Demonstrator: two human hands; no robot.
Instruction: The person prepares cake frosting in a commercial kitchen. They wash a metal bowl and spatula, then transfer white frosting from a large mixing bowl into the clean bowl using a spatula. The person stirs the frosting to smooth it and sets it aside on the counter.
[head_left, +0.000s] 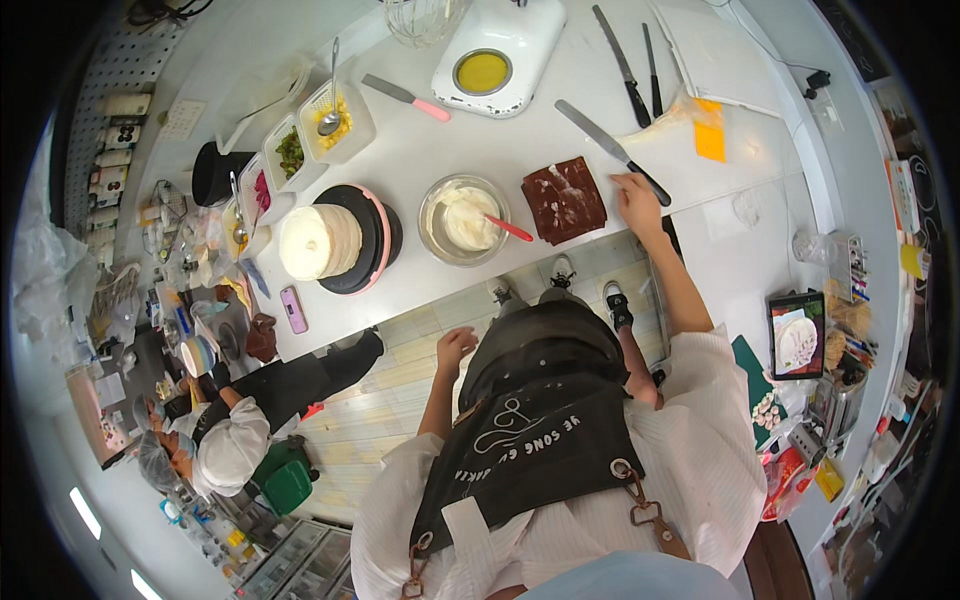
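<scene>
My right hand (639, 201) is over the table edge, beside a folded brown cloth (564, 201) smeared with white cream. Right by it lies a long icing spatula (600, 139) with a black handle; whether my fingers touch the handle I cannot tell. My left hand (456, 348) hangs empty below the table edge, fingers loosely bent. Before me stands a steel bowl (429, 238) of white cream, a red-handled spatula (511, 228) resting in it. To its left, a cream-covered round cake (319, 241) sits on a black turntable (379, 259) with a pink band.
Tubs of yellow fruit pieces (341, 124), green fruit (290, 152) and pink fruit (262, 193) line the back left. A white scale (517, 52), a pink-handled spatula (409, 97), knives (622, 64) and a phone (294, 310) lie around. A tablet (796, 336) stands right; a co-worker (232, 442) works left.
</scene>
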